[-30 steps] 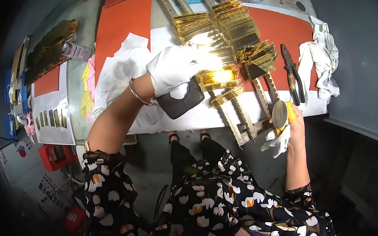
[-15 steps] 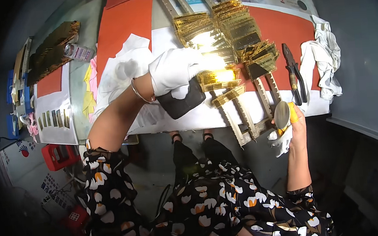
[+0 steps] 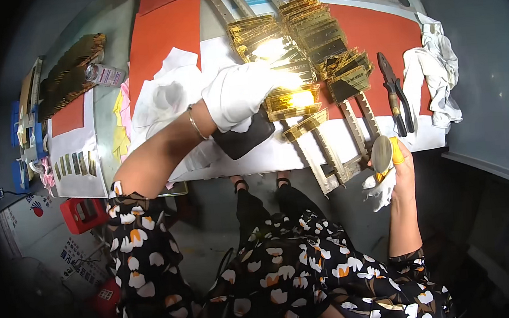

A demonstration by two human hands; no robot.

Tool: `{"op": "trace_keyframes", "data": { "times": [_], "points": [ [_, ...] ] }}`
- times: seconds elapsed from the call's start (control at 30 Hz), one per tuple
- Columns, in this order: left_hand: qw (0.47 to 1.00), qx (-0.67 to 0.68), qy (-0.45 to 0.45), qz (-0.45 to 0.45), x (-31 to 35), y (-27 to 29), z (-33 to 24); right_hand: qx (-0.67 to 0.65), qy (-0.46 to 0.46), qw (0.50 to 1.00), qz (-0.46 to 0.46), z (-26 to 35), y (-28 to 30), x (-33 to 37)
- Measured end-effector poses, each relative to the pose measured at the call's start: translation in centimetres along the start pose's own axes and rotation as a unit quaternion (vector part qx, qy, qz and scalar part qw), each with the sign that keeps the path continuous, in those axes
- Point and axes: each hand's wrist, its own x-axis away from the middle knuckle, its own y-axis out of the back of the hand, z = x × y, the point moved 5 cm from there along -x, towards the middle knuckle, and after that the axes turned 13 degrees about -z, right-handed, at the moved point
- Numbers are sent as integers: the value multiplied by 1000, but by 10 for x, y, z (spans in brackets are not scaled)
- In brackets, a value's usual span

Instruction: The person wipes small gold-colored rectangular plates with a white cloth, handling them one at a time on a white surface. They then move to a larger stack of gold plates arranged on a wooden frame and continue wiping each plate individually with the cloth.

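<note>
Plates point(image 3: 322, 37) lie on racks point(image 3: 329, 184); pliers point(image 3: 392, 89) lie right of them, cloth point(image 3: 417, 75) beyond; block point(image 3: 246, 138) sits left, bottle point(image 3: 105, 75) farther left.

A clear labelled bottle point(image 3: 105, 75) is placed near a broad red sheet point(image 3: 164, 30), which is stretched out to its right. Just on the bottle's near side, a pink cloth point(image 3: 125, 102) and a yellow cloth point(image 3: 119, 127) are bunched together. Well to the right of the bottle, dark pliers point(image 3: 391, 86) are laid with handles spread, and beyond them a white cloth point(image 3: 441, 82) is crumpled. Well below the bottle, a red stool-like object point(image 3: 79, 221) can be seen.
</note>
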Motion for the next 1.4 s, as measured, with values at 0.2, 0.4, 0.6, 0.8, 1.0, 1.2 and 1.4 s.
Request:
{"op": "trace_keyframes", "data": {
  "times": [0.2, 0.4, 0.6, 0.8, 1.0, 1.2, 1.4],
  "points": [
    [999, 11, 5, -41, 17, -8, 9, 1, -15, 1000, -5, -6, 8, -1],
    [997, 47, 50, -27, 18, -12, 14, -6, -13, 1000, -2, -5, 8, -2],
    [995, 28, 74, -62, 9, -12, 6, -9, -13, 1000, 0, -3, 9, -1],
    [974, 17, 150, -171, 18, -14, 0, -13, -12, 1000, -3, -6, 16, 1],
    [977, 58, 178, -103, 20, -12, 0, 7, -12, 1000, -5, -5, 17, 5],
    [983, 54, 143, 98, 5, -9, 8, 3, 7, 1000, -16, -7, 13, 8],
    [992, -9, -115, 47, -11, 3, 2, 0, 8, 1000, 2, -6, 10, 10]
  ]
}}
